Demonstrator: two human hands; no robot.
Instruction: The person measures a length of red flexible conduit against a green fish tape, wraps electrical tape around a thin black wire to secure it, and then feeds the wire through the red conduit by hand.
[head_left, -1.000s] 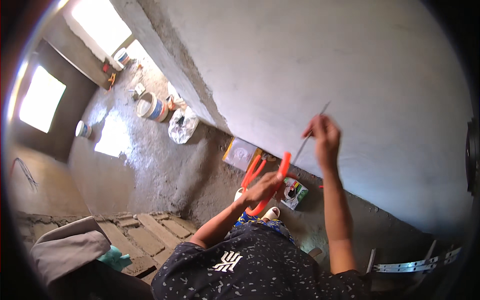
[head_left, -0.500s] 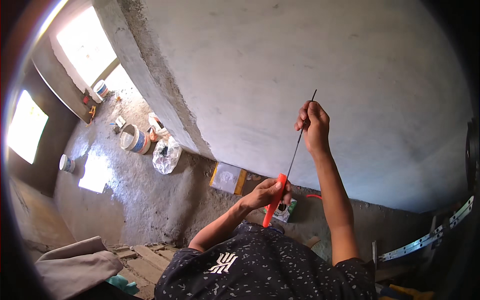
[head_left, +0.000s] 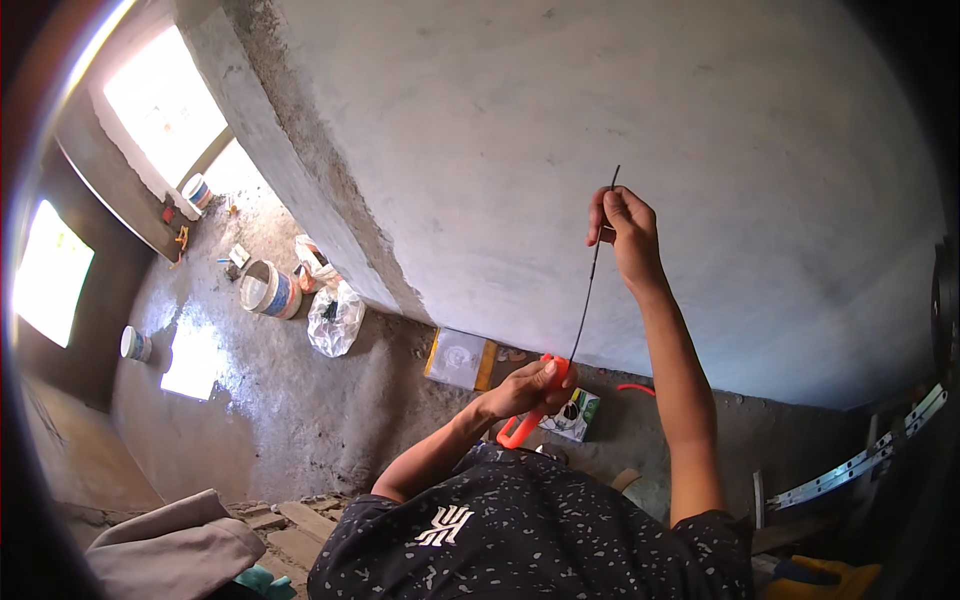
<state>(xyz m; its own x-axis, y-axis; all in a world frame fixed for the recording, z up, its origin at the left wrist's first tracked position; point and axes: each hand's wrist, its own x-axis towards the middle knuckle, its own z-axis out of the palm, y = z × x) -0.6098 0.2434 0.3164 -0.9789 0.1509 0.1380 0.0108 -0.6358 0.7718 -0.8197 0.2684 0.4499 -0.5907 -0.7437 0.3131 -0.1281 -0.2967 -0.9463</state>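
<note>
My left hand is closed round an orange handle, low in front of my chest. The handle has a loop at its lower end. Out of its top rises a long, thin dark strip that looks like a saw blade seen nearly edge-on. Higher up and to the right, my right hand pinches this strip near its upper end, and a short tip sticks out above the fingers. The strip slants slightly to the right between both hands, in front of the plastered wall. How it joins the handle is hidden by my left fingers.
On the floor lie a wrapped grey-and-yellow box, a green-and-white box and a curved orange piece. Buckets and a plastic bag stand left. A metal ladder-like rail is at right, grey cloth lower left.
The orange handle has turned in my left hand, so its loop now shows. My right hand and the strip's top have shifted slightly left; the strip stands a little steeper.
</note>
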